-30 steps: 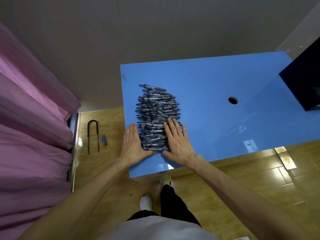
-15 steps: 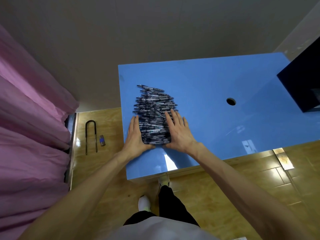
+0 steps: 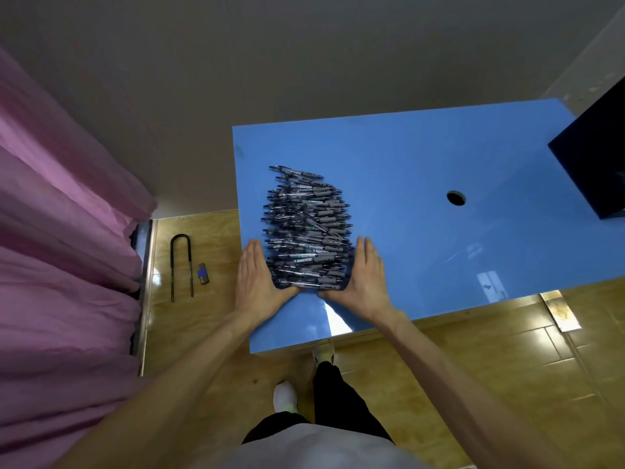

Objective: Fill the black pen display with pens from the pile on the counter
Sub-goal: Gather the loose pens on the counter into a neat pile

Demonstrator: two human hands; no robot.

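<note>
Now both hands have slid outward: the left hand [image 3: 255,275] and right hand [image 3: 367,274] bracket the near end of the pen pile [image 3: 306,231] on the blue desk [image 3: 422,157], fingers straight and together, squaring it. The black pen display [image 3: 595,164] waits far right, well apart.

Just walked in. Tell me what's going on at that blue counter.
A person is squaring up a pile of pens on the blue counter. The left hand and right hand press flat against its two sides, fingers straight, thumbs along its near edge. No pen is lifted. The black pen display sits at the counter's far right, partly out of frame.
</note>
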